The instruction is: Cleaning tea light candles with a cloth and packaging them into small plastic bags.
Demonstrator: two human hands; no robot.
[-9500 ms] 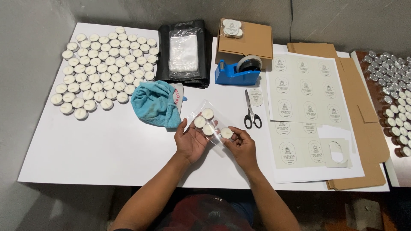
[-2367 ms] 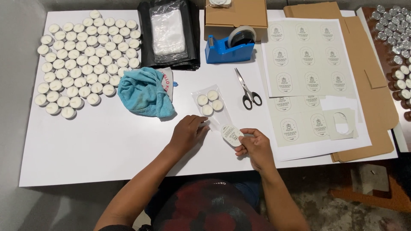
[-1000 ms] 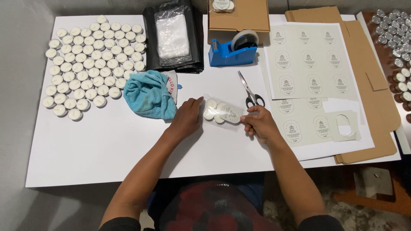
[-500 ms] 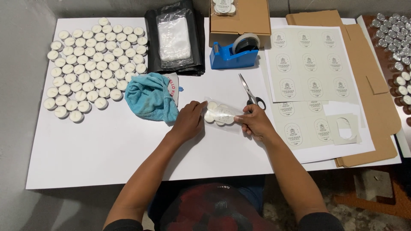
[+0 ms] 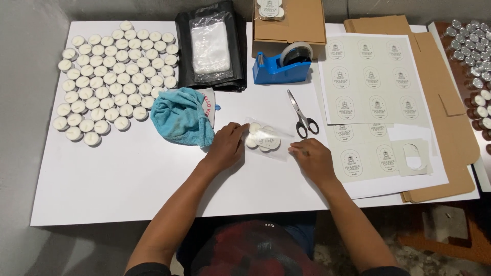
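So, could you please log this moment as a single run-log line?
left hand: on clear bag's end | right hand: at other end | clear bag: flat on white table, holds tealights, oval label on top

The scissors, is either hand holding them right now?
No, the scissors lie untouched on the table while both hands rest at the clear bag of candles.

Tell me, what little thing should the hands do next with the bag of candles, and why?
Probably press the oval label flat. It already lies on the clear bag over the white candles, the left hand steadies the bag's left end, and the right hand rests at its right end, so smoothing seems the natural step.
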